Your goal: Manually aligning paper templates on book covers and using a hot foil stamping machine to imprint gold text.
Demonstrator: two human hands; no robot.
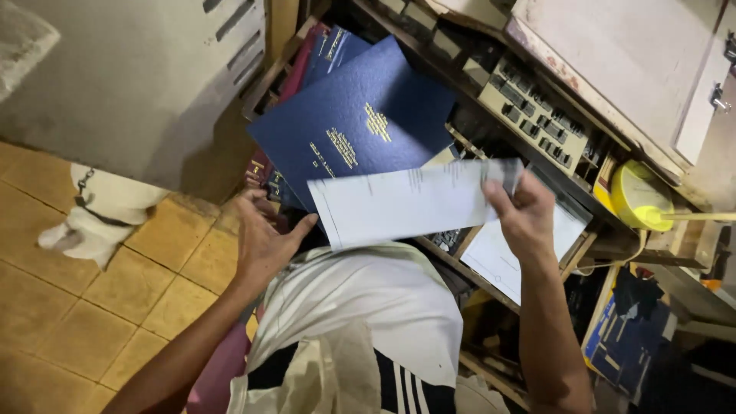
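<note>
My right hand (524, 215) pinches the right end of a white printed sheet of paper (406, 203) and holds it level in front of my chest. My left hand (264, 238) is spread open below the sheet's left corner, fingers apart, close to it but not gripping it. Behind the sheet a dark blue hardcover book (360, 123) with gold lettering leans on a stack of other bound volumes (322, 50). Which hand supports the blue book is hidden by the paper.
A wooden workbench (537, 84) with a tray of metal type blocks (537, 115) runs along the right. A yellow round container (636, 195) and more white sheets (514, 253) lie there. A grey cabinet (138, 84) stands on the tan tiled floor (69, 307) at left.
</note>
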